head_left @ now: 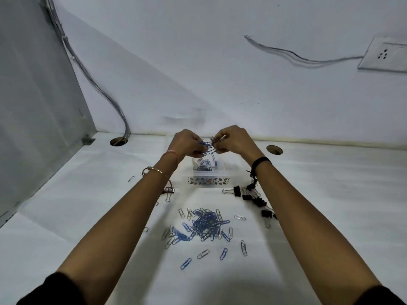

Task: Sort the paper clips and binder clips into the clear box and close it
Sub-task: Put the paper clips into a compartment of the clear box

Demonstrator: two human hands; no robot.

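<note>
The clear box (229, 172) sits open on the white table, with some paper clips lying inside. Above it, my left hand (187, 143) pinches a tangle of blue paper clips (206, 147), and my right hand (233, 139) pinches silver clips in the same tangle; a few dangle toward the box. A pile of blue and silver paper clips (206, 226) lies nearer me between my forearms. Black binder clips (253, 198) lie in a cluster by my right forearm. One more binder clip (169, 190) shows beside my left forearm.
Two round cable holes (118, 142) (274, 149) are cut into the table near the back wall. Cables run down the wall at the left. A wall socket (385, 56) is at the upper right. A grey partition stands at the left.
</note>
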